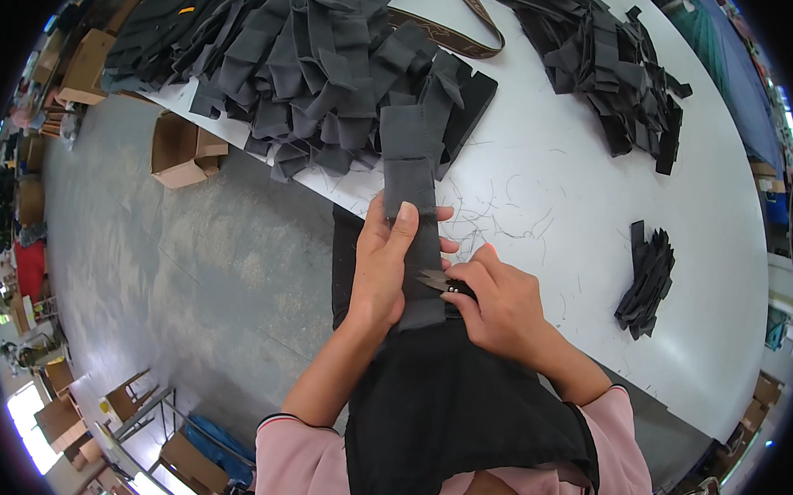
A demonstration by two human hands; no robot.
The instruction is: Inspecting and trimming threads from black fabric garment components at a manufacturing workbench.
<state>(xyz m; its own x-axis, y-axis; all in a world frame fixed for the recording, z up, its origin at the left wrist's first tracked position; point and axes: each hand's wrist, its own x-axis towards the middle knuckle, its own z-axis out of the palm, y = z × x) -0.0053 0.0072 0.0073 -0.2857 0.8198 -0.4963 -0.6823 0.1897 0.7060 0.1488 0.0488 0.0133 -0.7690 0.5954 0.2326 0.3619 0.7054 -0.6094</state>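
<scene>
My left hand (384,261) is closed round a dark grey fabric strip (409,185), thumb on top and fingertips showing past its right edge. The strip runs from the heap of grey fabric pieces (318,65) down toward my lap. In my right hand (500,296) is a small pair of thread snips (447,285), black-handled with metal blades. The blades point left and lie over the strip, close beside the left fingers. Whether they touch the cloth I cannot tell.
Loose thread ends (492,217) lie scattered on the white table (707,260). A second dark pile (605,61) sits far right, a smaller bundle (645,276) nearer. A brown patterned strap (458,37) lies at the back. Left on the floor stands an open cardboard box (180,155).
</scene>
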